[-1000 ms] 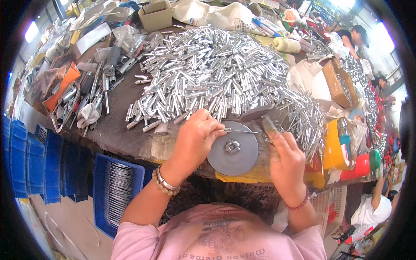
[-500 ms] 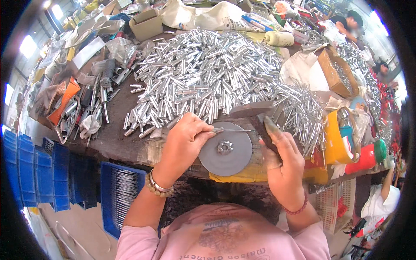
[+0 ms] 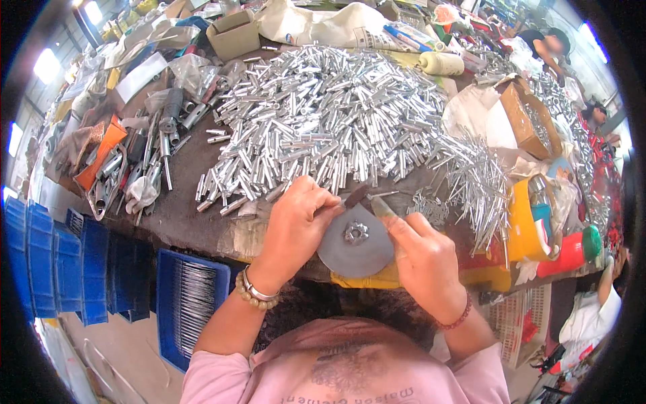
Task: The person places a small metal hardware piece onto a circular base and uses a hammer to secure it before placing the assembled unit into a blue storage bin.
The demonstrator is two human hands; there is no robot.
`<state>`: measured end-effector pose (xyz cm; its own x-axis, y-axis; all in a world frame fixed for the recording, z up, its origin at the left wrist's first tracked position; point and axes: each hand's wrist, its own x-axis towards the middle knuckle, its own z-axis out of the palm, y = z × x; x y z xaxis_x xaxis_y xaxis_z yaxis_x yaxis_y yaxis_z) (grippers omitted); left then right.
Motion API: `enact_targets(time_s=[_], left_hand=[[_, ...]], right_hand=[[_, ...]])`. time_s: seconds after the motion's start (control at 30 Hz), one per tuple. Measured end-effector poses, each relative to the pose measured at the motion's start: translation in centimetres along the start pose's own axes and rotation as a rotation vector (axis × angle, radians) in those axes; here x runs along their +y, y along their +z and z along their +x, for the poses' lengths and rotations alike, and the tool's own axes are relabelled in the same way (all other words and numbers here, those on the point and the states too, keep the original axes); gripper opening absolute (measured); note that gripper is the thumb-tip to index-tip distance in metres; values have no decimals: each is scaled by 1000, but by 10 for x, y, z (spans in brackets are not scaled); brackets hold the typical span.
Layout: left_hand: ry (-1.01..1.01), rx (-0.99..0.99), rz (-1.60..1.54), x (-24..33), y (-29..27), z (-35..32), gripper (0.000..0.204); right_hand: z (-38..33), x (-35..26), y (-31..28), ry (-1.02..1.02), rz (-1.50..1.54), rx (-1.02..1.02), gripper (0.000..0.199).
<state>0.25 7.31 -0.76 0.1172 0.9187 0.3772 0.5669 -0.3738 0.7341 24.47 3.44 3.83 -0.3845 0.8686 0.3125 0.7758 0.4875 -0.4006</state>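
Observation:
My left hand (image 3: pixel 299 219) is closed in a pinch at the left edge of a round grey disc (image 3: pixel 355 262). The short metal tube in its fingertips is now mostly hidden; the tip of a thin metal rod (image 3: pixel 387 194) shows past the hammer. My right hand (image 3: pixel 424 259), at the disc's right side, is wrapped round a hammer. The dark hammer head (image 3: pixel 356 196) is low over the disc's far edge, close to my left fingertips. A star-shaped metal piece (image 3: pixel 356 232) sits at the middle of the disc.
A large heap of short metal tubes (image 3: pixel 330 114) lies beyond my hands, with thin metal rods (image 3: pixel 471 182) to its right. A blue crate (image 3: pixel 219 283) of rods stands low at left. Tools (image 3: pixel 165 141) lie at far left; a yellow container (image 3: pixel 521 225) stands at right.
The hammer has swung down and left, from raised above the disc to its far edge near my left fingers. My right hand has moved left and tilted with it.

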Motion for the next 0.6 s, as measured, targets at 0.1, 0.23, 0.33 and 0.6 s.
enact_targets(time_s=[0.1, 0.23, 0.33, 0.6], left_hand=[[3, 17, 2, -3, 1, -2, 15], [-21, 20, -37, 1, 0, -2, 15], [5, 24, -28, -2, 3, 0, 15], [-11, 15, -36, -3, -1, 0, 14]], right_hand=[[4, -3, -7, -35, 22, 60, 60], [-1, -12, -8, -35, 186, 458, 55], [-3, 4, 7, 52, -9, -35, 53], [-3, -4, -28, 37, 80, 262, 61]])
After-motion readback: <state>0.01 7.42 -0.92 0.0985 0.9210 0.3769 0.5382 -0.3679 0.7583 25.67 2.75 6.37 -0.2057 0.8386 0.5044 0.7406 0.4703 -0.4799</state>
